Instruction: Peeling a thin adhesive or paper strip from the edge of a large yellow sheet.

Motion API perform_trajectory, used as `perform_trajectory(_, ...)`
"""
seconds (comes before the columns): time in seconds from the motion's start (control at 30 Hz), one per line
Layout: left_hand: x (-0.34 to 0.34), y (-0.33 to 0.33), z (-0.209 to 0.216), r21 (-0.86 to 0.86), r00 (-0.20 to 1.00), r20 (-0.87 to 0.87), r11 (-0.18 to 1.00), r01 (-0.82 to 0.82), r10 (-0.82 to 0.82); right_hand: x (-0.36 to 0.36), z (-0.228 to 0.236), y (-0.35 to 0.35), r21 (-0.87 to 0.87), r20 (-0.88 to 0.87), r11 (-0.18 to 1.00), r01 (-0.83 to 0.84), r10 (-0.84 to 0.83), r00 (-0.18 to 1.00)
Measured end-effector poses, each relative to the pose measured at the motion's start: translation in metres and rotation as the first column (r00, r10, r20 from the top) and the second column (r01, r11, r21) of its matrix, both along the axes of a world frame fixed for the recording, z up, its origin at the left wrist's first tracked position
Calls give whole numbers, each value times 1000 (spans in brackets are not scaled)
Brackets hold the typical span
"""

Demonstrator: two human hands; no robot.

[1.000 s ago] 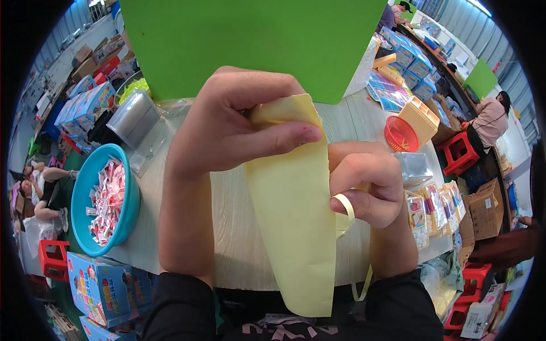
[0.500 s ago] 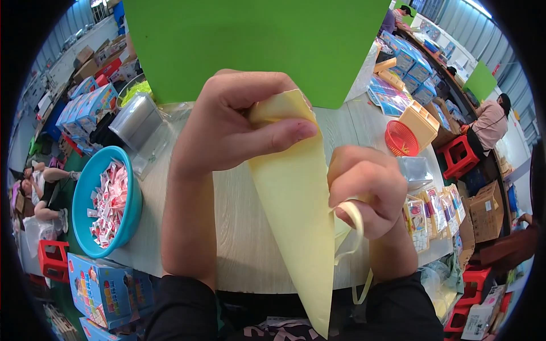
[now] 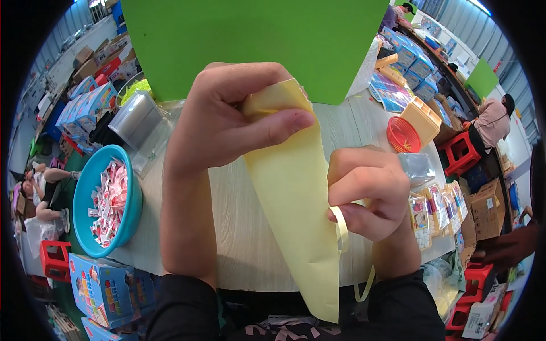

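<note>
A long pale yellow sheet of paper, tapering toward my body, hangs above the table with its top part folded over. My left hand is closed round the upper end, thumb lying across the front. The sheet's right edge looks ragged. At that edge my right hand pinches a narrow yellow paper strip, which curls down from the thumb and forefinger. A thin yellow length dangles lower, by my right sleeve; whether it is one with the strip I cannot tell.
A turquoise basin of small red-and-white packets stands left on the table. A green panel rises behind. To the right are a red basket, a cream plastic tray and bagged items. Blue boxes sit lower left.
Both hands and the paper have shifted slightly left and up. The right hand's pinch is nearer the sheet's edge, and the strip's loop hangs shorter and closer to the paper.
</note>
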State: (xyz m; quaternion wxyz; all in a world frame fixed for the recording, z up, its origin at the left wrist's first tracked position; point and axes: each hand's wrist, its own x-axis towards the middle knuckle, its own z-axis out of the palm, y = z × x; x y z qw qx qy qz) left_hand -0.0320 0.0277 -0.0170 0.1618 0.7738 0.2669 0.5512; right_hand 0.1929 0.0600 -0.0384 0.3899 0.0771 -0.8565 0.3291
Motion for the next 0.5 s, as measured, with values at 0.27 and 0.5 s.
perform_trajectory(0.27, -2, -4, 5, -2, 999, 20, 999, 51, -51, -3, 1, -6, 102, -114, 995, 9, 3, 993)
perform_trajectory(0.5, -6, -2, -1, -37, 999, 22, 999, 38, -37, -4, -6, -6, 21, -67, 1000, 15, -13, 998)
